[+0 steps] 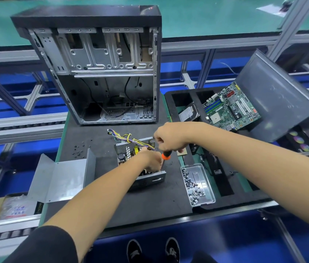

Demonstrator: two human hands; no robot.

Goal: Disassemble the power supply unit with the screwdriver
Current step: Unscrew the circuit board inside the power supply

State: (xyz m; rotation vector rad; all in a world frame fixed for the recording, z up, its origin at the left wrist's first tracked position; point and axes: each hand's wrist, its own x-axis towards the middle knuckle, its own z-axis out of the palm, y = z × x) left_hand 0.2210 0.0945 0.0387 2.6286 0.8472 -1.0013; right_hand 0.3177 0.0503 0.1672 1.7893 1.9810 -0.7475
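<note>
Case (100, 69) stands gutted at the back of the mat, out of the way. PSU lid (62, 177) lies off to the left, so the PSU (140, 164) sits open mid-mat w/ wires (129, 138) pushed back. Tray (197, 184) just right of it, prob. for screws. Right hand (170, 138) grips the screwdriver (166, 155) upright, tip down into the PSU; left hand (151, 160) reaches inside near the tip, likely steadying, but can't tell if its fingers hold anything.

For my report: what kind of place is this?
Probably a factory-style workstation for taking apart computers. An emptied PC case stands on the bench, a removed motherboard lies in a foam tray, and roller conveyor rails run alongside.
</note>
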